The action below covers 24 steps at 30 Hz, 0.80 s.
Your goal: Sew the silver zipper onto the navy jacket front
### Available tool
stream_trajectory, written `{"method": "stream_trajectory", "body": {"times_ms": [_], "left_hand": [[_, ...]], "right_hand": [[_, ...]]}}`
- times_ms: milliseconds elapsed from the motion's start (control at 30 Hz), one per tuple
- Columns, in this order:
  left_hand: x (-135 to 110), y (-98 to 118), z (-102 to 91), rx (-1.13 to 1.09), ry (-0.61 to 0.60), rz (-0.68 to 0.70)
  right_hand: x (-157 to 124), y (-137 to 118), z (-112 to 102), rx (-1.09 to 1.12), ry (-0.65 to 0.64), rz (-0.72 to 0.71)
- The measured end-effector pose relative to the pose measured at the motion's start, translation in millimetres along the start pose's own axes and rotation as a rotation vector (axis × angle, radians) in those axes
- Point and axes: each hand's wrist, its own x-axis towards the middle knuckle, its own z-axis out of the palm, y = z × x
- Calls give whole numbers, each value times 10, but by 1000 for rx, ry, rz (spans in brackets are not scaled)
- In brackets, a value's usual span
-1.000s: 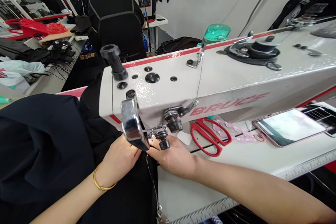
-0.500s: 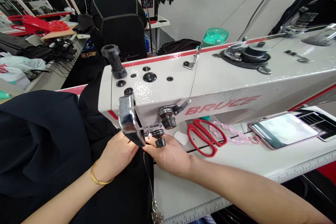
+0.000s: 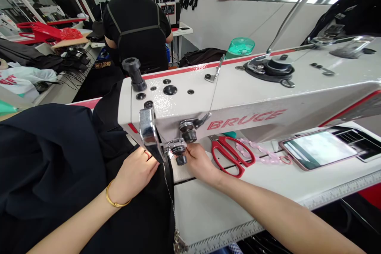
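Dark fabric (image 3: 125, 222) lies under the head of a white sewing machine (image 3: 166, 107). My left hand (image 3: 137, 174), with a bracelet at the wrist, rests on this cloth left of the needle area. Its fingers are bent together on the cloth, their tips partly behind the metal guard (image 3: 150, 135). Right of the needle area, my right hand (image 3: 204, 166) has its fingers drawn together beside the tension knob (image 3: 181, 160). The knob hides part of the fingertips, so what they hold is unclear. A thin chain (image 3: 169, 190) hangs down the fabric's right edge.
Red-handled scissors (image 3: 232, 156), a pink bead string (image 3: 268, 156) and a phone (image 3: 320, 149) lie under the machine arm. A ruler strip (image 3: 247, 230) runs along the table's front edge. Beyond the machine, a person in black (image 3: 138, 27) sits facing away.
My right hand has drawn back to the right from the needle area. The white piece beside the scissors no longer shows. My left hand stays on the fabric. The view has shifted slightly.
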Motion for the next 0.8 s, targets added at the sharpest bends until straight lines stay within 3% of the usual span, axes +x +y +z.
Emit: {"method": "stream_trajectory", "body": {"times_ms": [200,400,533,667,800], "left_hand": [[-13,11,2,6,45,14],[23,-32,1,16,58,14],[-161,113,-140,-10,-66,42],[-531,424,-340,3,-197,-43],[-686,567,-476,18,-292,-130]], "right_hand": [[-12,-44,-56,-131,-53,-112],[-222,-149,-88,-523,-331,-696],[-309,-161,-62,-635,-313,-840],[-288,-141,-70,-482,-149,-821],[-241,-158,-118,-172,89,-440]]}}
